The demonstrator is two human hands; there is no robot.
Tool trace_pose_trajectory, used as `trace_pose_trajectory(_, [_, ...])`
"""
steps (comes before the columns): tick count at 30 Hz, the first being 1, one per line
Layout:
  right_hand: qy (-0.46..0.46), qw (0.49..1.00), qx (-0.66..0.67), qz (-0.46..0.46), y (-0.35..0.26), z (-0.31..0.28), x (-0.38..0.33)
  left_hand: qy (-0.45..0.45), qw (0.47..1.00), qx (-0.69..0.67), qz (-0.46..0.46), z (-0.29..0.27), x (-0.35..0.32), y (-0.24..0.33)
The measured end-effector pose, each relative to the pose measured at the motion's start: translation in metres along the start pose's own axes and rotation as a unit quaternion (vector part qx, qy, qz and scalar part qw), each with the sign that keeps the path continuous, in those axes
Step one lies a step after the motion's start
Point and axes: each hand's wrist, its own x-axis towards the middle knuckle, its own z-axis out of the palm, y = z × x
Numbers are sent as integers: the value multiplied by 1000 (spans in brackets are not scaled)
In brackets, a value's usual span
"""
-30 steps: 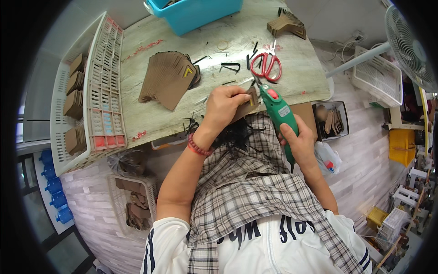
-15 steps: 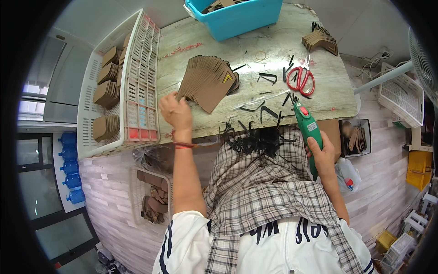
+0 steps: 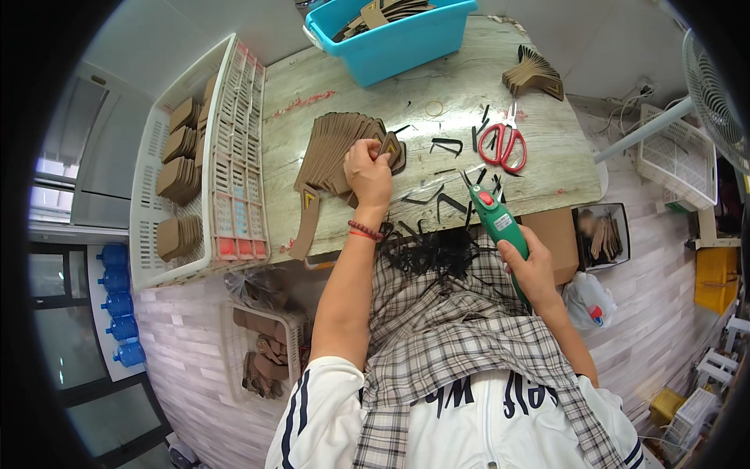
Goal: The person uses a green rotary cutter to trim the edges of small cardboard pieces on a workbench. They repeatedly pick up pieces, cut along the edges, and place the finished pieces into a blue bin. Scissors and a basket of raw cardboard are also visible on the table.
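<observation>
Cardboard pieces [image 3: 344, 152] under our left hand [image 3: 369, 168], fingers pinching top piece: light, stiff, take by edge; right hand [image 3: 531, 270] grips green tool [image 3: 498, 227].

Item: blue bin [image 3: 391, 39], far end of table, cut off by the top edge; we see only part of its brown contents. Item: fan [image 3: 715, 94], far right, cropped by the rim. Item: left hand [image 3: 367, 168], fingertips buried in the cardboard stack [image 3: 336, 152]. Item: dark box [image 3: 601, 234], right, contents blurred.
</observation>
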Motion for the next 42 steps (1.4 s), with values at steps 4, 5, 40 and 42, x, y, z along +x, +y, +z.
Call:
trace_pose_trajectory(4, [-2, 1000, 5, -15, -16, 1, -1, 46, 962, -253, -95, -7, 1, 34])
trace_pose_trajectory(5, [-2, 1000, 7, -27, -20, 2, -1, 40, 912, -380, -147, -7, -2, 42])
trace_pose_trajectory(40, [31, 998, 40, -26, -23, -17, 3, -120, 740, -570, -335, 26, -67, 121])
trace_pose_trajectory(42, [32, 999, 32, -27, -26, -18, 4, -127, 742, -567, -333, 24, -70, 121])
